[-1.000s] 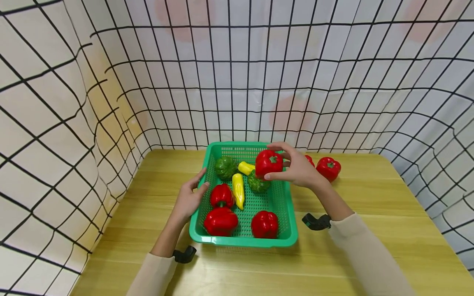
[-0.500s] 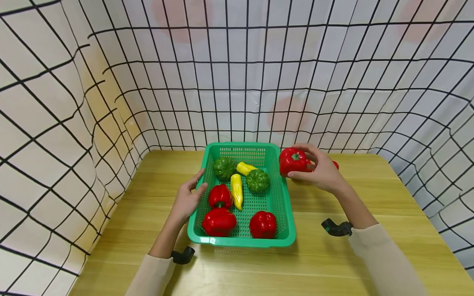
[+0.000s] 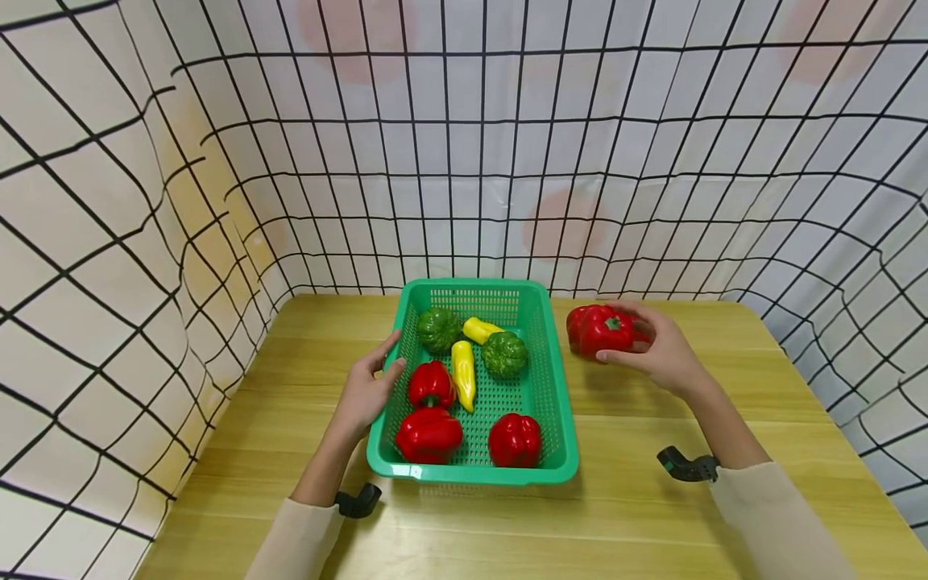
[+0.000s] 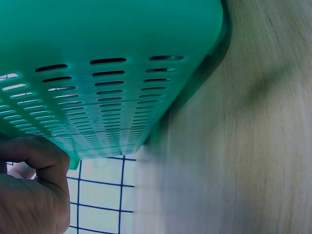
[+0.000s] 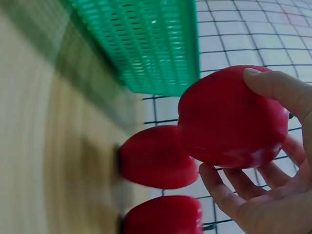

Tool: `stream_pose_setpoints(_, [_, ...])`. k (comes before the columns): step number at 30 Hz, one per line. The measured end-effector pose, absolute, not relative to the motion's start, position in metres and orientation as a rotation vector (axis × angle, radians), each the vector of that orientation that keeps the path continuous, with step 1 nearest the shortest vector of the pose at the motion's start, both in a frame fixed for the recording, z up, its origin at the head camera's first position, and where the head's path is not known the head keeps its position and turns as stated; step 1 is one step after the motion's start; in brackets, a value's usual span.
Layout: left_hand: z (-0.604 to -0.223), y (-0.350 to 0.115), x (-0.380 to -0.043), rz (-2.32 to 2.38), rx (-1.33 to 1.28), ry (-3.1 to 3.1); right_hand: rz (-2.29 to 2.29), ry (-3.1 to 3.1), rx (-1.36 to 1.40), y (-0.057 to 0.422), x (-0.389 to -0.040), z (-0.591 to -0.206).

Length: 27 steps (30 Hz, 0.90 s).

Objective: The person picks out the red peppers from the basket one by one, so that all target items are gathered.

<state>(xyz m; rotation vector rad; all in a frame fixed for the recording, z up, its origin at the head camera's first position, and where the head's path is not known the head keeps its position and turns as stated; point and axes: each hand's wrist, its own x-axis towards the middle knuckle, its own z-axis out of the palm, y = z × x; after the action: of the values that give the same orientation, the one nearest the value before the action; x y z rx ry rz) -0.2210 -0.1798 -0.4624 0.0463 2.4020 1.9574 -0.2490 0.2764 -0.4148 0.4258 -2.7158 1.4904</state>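
In the head view my right hand [image 3: 663, 350] holds a glossy red bell pepper [image 3: 607, 332] between thumb and fingers, right of the green basket [image 3: 478, 475]. The right wrist view shows the held bell pepper [image 5: 229, 119] raised off the table. Two more red bell peppers stand below it, a nearer one [image 5: 158, 157] and another [image 5: 163, 217] cut off by the frame edge. My left hand [image 3: 368, 393] grips the basket's left rim; its fingers look curled beside the slotted wall [image 4: 107, 112] in the left wrist view.
Inside the basket lie red bell peppers [image 3: 429, 435], two yellow peppers [image 3: 464, 374] and two ridged green vegetables [image 3: 504, 354]. The basket stands on a wood-grain table [image 3: 652, 499]. Black wire mesh [image 3: 464, 173] encloses the back and sides, with pale sheeting behind it.
My right hand has carried the red bell pepper from over the basket rightward past its rim, then lower toward the peppers on the table. My left hand has stayed at the rim.
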Motion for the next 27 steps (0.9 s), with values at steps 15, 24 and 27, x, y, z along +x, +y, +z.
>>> stream_pose_setpoints(15, [-0.464, -0.18, -0.222, 1.948, 0.028, 2.416, 1.445, -2.834, 0.326, 0.285, -0.248, -0.458])
stream_pose_setpoints(24, [-0.463, -0.179, -0.221, 1.975, 0.023, 2.394, 1.453, -2.851, 0.33, 0.286, -0.251, -0.472])
stream_pose_setpoints(27, [-0.464, -0.179, -0.221, 1.992, 0.031, 2.381, 1.448, -2.849, 0.336, 0.286, -0.252, -0.475])
